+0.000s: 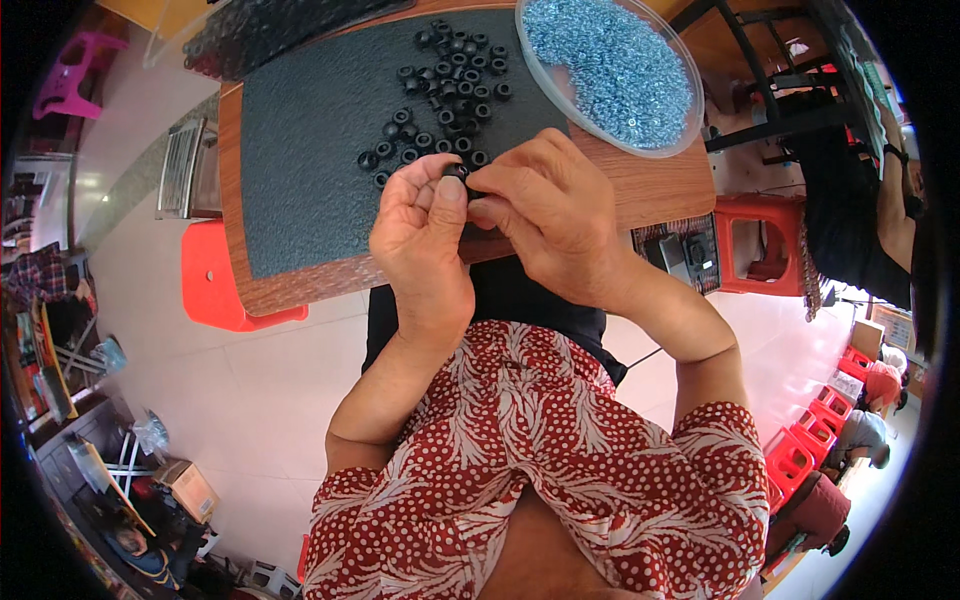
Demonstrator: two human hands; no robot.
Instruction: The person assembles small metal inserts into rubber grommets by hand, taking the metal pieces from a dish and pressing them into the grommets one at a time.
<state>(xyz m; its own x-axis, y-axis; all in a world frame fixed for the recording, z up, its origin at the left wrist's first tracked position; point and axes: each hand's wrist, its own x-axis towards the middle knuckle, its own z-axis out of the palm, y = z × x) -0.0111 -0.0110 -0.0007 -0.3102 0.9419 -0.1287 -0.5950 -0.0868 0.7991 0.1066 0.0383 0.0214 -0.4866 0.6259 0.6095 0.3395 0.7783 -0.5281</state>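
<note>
Between the thumb and fingers of my left hand (422, 215) is a round black bead (456, 171), held over the near edge of the table. The fingers of my right hand (550, 205) are pinched together right beside it; whatever they grip is too small to make out. Just beyond my hands, several loose black beads with wide holes (455, 75) lie scattered on a dark textured mat (310, 160). A round clear tub (692, 110) at the far right holds a heap of tiny blue beads (610, 70).
The mat covers much of a wooden table (650, 185). A dark clear-sided container (270, 35) stands at the far left. Red stools (215, 280) flank the table, and a pink stool (80, 75) is farther left. Other people (815, 510) sit along the right side.
</note>
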